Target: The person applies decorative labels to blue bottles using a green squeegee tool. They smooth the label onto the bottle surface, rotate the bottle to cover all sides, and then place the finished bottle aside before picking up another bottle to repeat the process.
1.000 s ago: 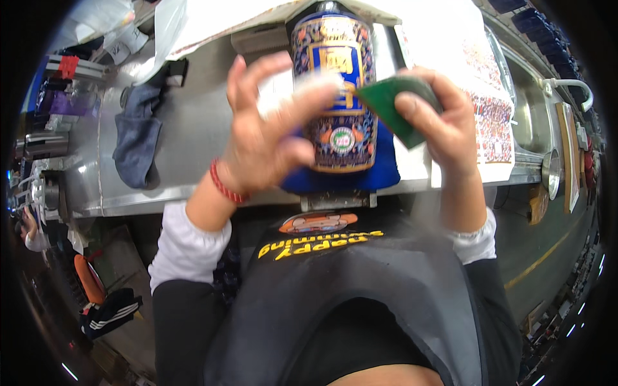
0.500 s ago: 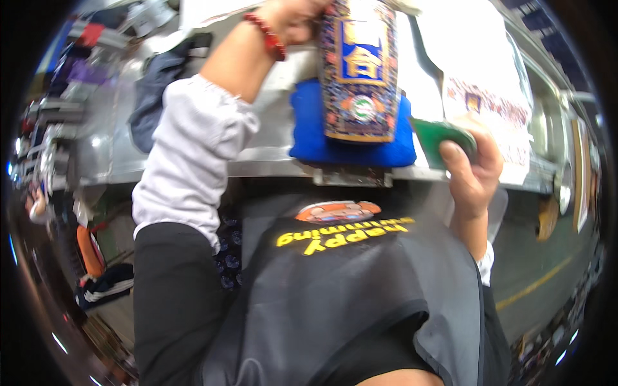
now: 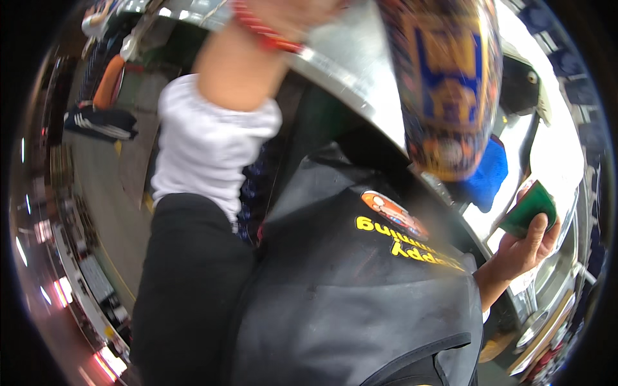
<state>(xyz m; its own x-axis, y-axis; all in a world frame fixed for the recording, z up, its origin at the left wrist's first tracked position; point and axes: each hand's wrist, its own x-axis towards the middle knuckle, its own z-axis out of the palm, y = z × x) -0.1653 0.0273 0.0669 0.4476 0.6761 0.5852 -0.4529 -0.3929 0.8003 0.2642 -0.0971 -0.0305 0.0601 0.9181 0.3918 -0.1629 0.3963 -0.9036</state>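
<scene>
My left hand point(image 3: 299, 16), with a red bracelet at the wrist, is blurred at the top edge. Its fingertips are cut off there. A tapered, bottle-like vessel point(image 3: 447, 83) with dense coloured patterning and a blue-and-gold panel hangs lifted before me, smeared by motion. It appears to be in my left hand, though the grip lies past the upper edge. At the right, my right hand point(image 3: 531, 244) is closed on a flat green scraper point(image 3: 531, 209), thumb across its face. A blue cloth-like pad point(image 3: 489, 177) lies on the bench, partly behind the vessel.
The metal bench edge point(image 3: 351, 80) runs diagonally from upper left toward lower right. White sheets point(image 3: 563, 128) cover its right side, near a dark object point(image 3: 518, 87). A black apron point(image 3: 360, 296) covers my front. A dark striped garment point(image 3: 100, 122) is at the far left.
The vessel has come up off the blue pad and nearer to me. The view has swung left, so bench and pad now appear farther right. My right hand still grips the scraper.
</scene>
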